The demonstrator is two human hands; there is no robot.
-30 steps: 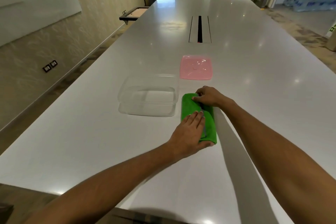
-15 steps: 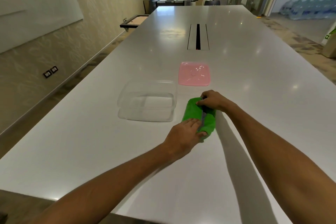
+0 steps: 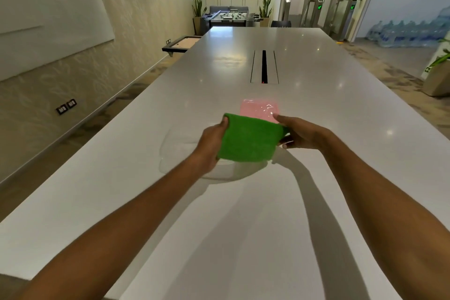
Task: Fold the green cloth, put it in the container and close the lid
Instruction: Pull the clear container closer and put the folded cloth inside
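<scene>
The folded green cloth (image 3: 248, 140) hangs in the air above the table, held by both hands. My left hand (image 3: 211, 142) grips its left edge and my right hand (image 3: 295, 133) grips its right edge. Below and left of the cloth sits the clear plastic container (image 3: 177, 151), open at the top and partly hidden by my left hand and the cloth. The pink lid (image 3: 259, 108) lies flat on the table just beyond the cloth, its near edge covered by it.
The long white table (image 3: 243, 226) stretches ahead, with a cable slot (image 3: 264, 67) set in its middle beyond the lid. Its left edge runs close to a wall. A foosball table and plants stand at the far end of the room.
The cloth lay on the table being folded under both hands; now both hands have lifted it off the surface and carried it left, over the container's right side. The camera has tilted up.
</scene>
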